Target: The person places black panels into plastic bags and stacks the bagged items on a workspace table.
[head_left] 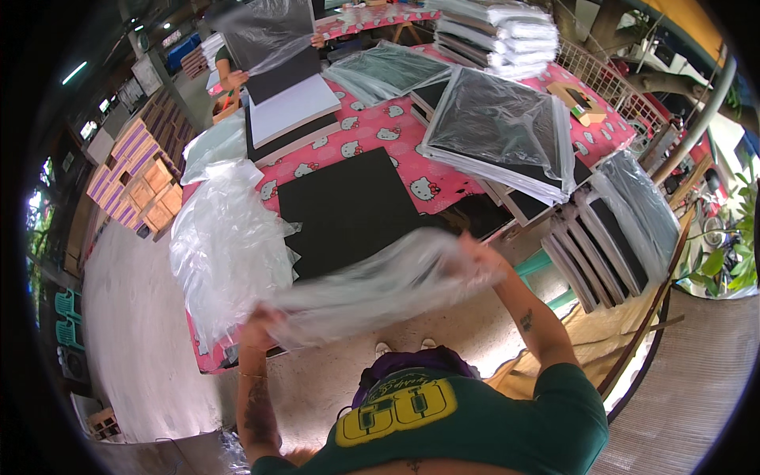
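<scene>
Between my two hands a clear plastic bag (pixel 372 289) is stretched out, blurred by motion. It hangs just over the near edge of the table. My left hand (pixel 261 326) is closed on its left end and my right hand (pixel 480 261) grips the right end. Just beyond the bag lies a flat black board (pixel 348 202), its near edge partly covered by the plastic. A heap of loose clear plastic bags (pixel 229 245) rests on the table's left side, close to my left hand.
The table has a pink patterned cover (pixel 380 127). At the right stand plastic-wrapped black boards (pixel 499 119), with more bundles (pixel 594 253) below. Across the table, another person's hand (pixel 234 79) holds a bagged black board (pixel 273 39) over a white stack (pixel 286 107). Cartons (pixel 138 170) stand left.
</scene>
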A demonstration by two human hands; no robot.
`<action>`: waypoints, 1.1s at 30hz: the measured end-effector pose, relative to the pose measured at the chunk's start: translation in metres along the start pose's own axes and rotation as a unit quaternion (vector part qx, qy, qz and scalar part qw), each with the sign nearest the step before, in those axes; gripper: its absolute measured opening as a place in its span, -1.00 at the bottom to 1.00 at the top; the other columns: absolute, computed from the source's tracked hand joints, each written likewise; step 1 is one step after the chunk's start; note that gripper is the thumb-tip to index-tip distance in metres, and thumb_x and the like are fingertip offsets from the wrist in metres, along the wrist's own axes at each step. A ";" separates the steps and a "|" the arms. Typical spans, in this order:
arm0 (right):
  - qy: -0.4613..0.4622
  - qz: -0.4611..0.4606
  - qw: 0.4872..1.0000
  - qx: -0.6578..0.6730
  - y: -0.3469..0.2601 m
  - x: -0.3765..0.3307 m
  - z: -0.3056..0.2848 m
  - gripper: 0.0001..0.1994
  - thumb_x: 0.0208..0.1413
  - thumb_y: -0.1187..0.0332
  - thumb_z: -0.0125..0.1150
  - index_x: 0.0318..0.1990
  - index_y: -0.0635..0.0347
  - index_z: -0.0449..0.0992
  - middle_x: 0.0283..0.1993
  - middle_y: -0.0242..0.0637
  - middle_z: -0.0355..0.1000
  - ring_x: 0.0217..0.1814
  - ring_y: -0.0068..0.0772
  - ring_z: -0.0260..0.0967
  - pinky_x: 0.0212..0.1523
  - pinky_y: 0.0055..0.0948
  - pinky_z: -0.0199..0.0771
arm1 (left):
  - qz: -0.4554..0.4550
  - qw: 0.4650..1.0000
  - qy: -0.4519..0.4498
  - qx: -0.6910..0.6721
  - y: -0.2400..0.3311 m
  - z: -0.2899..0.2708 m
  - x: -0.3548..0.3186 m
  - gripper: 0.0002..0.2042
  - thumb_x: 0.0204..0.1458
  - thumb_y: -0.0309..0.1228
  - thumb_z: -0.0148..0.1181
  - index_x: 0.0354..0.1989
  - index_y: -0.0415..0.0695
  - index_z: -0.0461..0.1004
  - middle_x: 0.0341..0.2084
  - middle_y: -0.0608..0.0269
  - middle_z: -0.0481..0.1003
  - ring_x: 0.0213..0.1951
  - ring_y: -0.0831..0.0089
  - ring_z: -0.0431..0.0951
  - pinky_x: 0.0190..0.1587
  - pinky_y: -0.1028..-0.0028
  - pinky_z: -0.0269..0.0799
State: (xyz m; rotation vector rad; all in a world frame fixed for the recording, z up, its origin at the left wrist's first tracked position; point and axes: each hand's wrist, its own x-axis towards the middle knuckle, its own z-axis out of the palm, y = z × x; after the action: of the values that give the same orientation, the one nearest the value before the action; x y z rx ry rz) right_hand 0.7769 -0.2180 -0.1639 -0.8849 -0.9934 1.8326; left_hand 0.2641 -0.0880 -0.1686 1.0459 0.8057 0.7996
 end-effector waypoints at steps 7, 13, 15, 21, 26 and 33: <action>0.086 -0.027 0.985 0.147 0.046 -0.048 -0.003 -0.66 -0.02 0.32 0.22 -0.08 0.28 0.45 -0.16 -0.29 0.43 -0.13 -0.47 0.39 -0.10 -0.46 0.37 | -0.218 0.952 -0.202 0.077 -0.024 -0.032 -0.029 -0.61 -0.12 -0.34 0.18 -0.09 -0.25 0.41 -0.33 0.17 0.52 -0.35 0.41 0.51 -0.23 0.35 0.46; 0.375 -0.081 0.830 -0.405 0.127 -0.039 0.027 -0.66 -0.10 0.53 0.06 -0.08 0.25 0.41 -0.31 -0.23 0.37 -0.28 -0.35 0.35 -0.18 -0.39 0.36 | 0.007 0.989 0.139 -0.057 -0.069 0.025 -0.057 -0.54 -0.11 -0.48 0.04 0.06 -0.25 0.34 -0.38 0.17 0.49 -0.43 0.33 0.47 -0.28 0.42 0.40; 0.464 -0.053 0.829 -0.309 0.132 -0.028 0.031 -0.53 -0.12 0.60 -0.05 0.06 0.24 0.36 -0.21 -0.10 0.42 -0.20 -0.23 0.39 -0.11 -0.35 0.36 | 0.006 0.952 0.197 0.235 -0.095 0.048 -0.055 -0.55 -0.05 -0.54 -0.02 0.11 -0.23 0.31 -0.39 0.11 0.50 -0.45 0.30 0.47 -0.29 0.39 0.40; 0.489 -0.099 0.748 -0.438 0.142 -0.010 0.046 -0.38 -0.17 0.66 -0.11 0.19 0.20 0.27 -0.10 0.03 0.43 -0.19 -0.16 0.43 -0.15 -0.33 0.39 | -0.045 0.823 0.259 0.503 -0.097 0.085 -0.045 -0.51 -0.03 -0.58 0.03 0.17 -0.21 0.28 -0.49 -0.04 0.48 -0.52 0.29 0.45 -0.36 0.34 0.39; 0.494 -0.117 0.793 -0.337 0.111 -0.018 0.042 -0.54 -0.17 0.66 -0.03 0.00 0.18 0.36 -0.32 -0.12 0.44 -0.34 -0.29 0.40 -0.30 -0.37 0.38 | -0.060 0.897 0.278 0.338 -0.064 0.089 -0.061 -0.54 -0.03 -0.52 0.08 0.14 -0.15 0.35 -0.44 0.11 0.53 -0.46 0.38 0.47 -0.33 0.48 0.40; 0.222 -0.285 0.924 -0.123 -0.098 -0.069 0.103 -0.47 -0.03 0.20 0.01 0.13 0.23 0.27 -0.03 -0.24 0.35 0.05 -0.40 0.26 0.08 -0.40 0.18 | 0.152 0.933 0.272 -0.180 0.118 0.097 -0.068 -0.54 0.02 -0.32 0.14 0.11 -0.21 0.31 -0.19 0.16 0.46 -0.13 0.37 0.45 -0.09 0.46 0.38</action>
State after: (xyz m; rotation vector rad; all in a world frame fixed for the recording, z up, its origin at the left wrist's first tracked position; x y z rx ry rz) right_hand 0.7496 -0.2777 -0.0203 -0.9761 -1.0558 0.9744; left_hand 0.2948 -0.1521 -0.0170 0.6239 0.9213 1.4834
